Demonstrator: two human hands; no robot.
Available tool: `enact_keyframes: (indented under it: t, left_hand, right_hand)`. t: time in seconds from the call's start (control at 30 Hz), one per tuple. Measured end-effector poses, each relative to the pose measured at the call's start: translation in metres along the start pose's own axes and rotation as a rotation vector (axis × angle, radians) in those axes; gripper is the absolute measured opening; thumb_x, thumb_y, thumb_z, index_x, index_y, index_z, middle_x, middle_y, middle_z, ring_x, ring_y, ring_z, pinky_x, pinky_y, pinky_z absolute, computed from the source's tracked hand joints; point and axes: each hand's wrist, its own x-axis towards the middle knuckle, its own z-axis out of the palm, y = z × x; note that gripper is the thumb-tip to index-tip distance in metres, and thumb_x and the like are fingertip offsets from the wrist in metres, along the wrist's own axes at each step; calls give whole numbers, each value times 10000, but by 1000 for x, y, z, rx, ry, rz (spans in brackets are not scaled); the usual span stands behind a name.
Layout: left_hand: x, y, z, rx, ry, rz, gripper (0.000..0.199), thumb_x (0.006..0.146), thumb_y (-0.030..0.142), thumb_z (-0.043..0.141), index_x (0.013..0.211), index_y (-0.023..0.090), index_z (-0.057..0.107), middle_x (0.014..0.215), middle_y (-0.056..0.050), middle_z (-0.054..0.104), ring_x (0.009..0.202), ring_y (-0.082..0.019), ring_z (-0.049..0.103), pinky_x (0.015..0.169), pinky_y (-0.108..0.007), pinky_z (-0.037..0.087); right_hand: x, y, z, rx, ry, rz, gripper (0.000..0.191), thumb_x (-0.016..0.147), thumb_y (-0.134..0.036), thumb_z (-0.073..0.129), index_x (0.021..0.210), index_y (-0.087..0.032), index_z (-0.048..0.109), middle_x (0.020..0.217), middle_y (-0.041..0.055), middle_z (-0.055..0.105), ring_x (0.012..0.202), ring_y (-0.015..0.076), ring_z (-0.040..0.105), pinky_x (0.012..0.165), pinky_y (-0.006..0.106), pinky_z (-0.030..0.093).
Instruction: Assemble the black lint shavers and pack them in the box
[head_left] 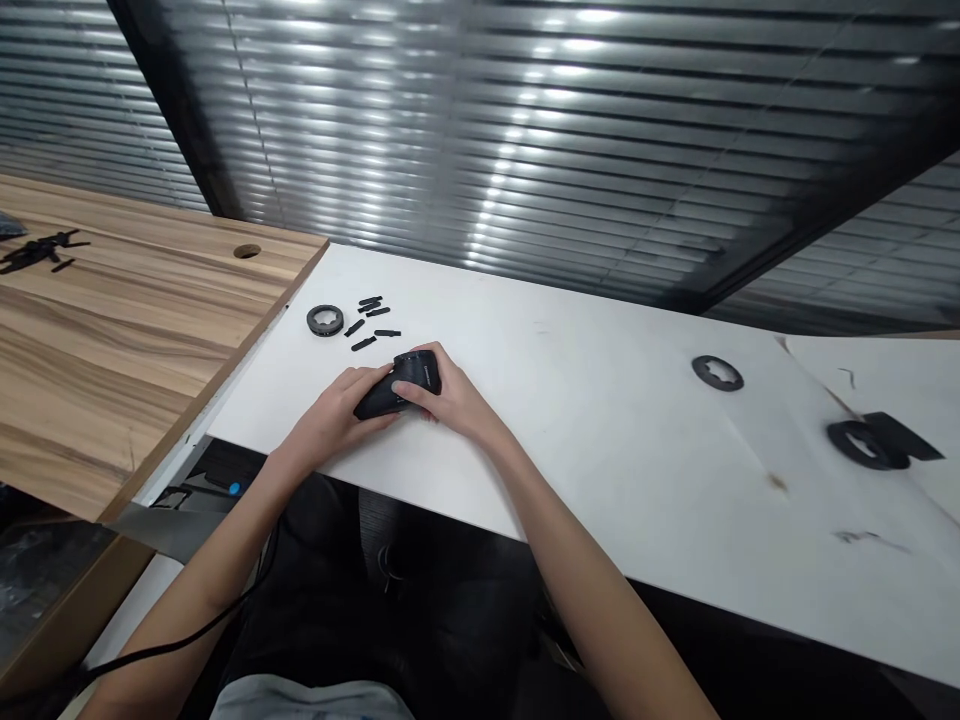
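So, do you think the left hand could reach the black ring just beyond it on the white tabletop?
Probably yes: no piece lies between the left hand and the black ring, though the hand is clasping a black object and would have to let go.

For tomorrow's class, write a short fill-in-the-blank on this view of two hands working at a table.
The left hand and the right hand share one black part, so ____ hands are touching it.
The table under the hands is ____.
The small black bars lie to the ____ of the black ring in this view.
The wooden desk has a round ____ near its far edge.

Missing words: both, white, right, hole.
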Motion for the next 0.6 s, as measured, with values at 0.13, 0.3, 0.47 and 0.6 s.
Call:
enact_keyframes:
  t: [0.13, 0.3, 0.47, 0.6]
  left_hand:
    - [0, -2, 2, -12, 23, 14, 632, 990, 352, 743, 1571, 282, 503, 1390, -124, 690, 1285, -285, 657, 1069, -461, 568]
    - [0, -2, 6, -41, 68, 51, 632, 964, 337, 776, 1547, 288, 537, 1356, -112, 714, 1245, -277, 681, 1052, -462, 579]
    - [0, -1, 6, -37, 79, 43, 627, 953, 343, 789, 1532, 277, 555, 1331, -113, 727, 1227, -279, 693, 1030, -461, 593]
    - [0, -1, 6, -66, 86, 31, 642, 936, 338, 806, 1528, 289, 562, 1331, -112, 730, 1219, -285, 699, 1024, -469, 598]
  right_hand:
    - [0, -1, -1, -24, -1, -8, 594, 859, -702, 782, 1173, -257, 547, 1034, 48, 657, 841, 223, 630, 659, 317, 492]
    - [0, 1, -2, -23, -11, -30, 541, 887, -669, 764, 1159, -256, 544, 979, 44, 644, 864, 245, 631, 651, 323, 478]
    - [0, 0, -1, -26, -10, -17, 539, 885, -674, 761, 1143, -255, 540, 985, 48, 647, 893, 259, 635, 676, 339, 486]
    - [0, 0, -1, -42, -11, -18, 540, 887, -673, 761, 1150, -254, 544, 1002, 45, 649, 885, 248, 631, 687, 339, 480]
